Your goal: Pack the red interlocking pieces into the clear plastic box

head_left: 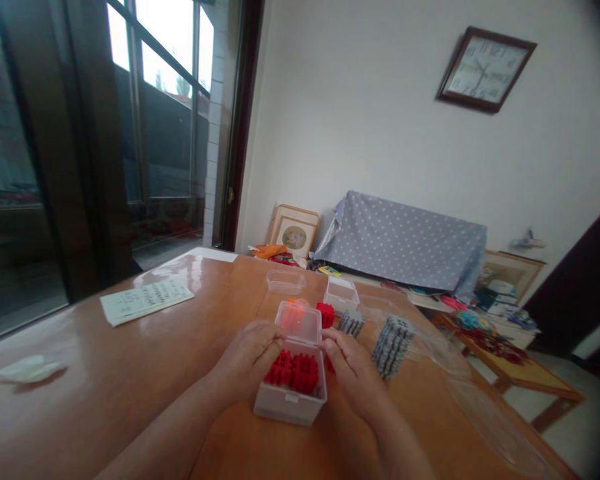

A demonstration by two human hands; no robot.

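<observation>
A clear plastic box [284, 404] stands on the table in front of me, with its hinged lid [307, 325] raised at the far side. Red plastic pieces [304, 373], in notched stacks, lie inside it. My left hand [253, 353] is at the box's left rim, its fingers curled by the lid's hinge. On the opposite side, my right hand [351, 360] has its fingertips at the hinge corner. Both hands seem to grip the box; some fingertips are hidden. Just beyond the right hand stand a tall grey stack [393, 343], a shorter grey stack [351, 323] and a red stack [325, 313].
Farther back are a shallow clear container [286, 283] and a clear box [342, 293]. Transparent plastic [430, 343] lies along the right side of the wooden table [170, 360]. Handwritten paper [147, 301] and a crumpled tissue [29, 369] lie at left.
</observation>
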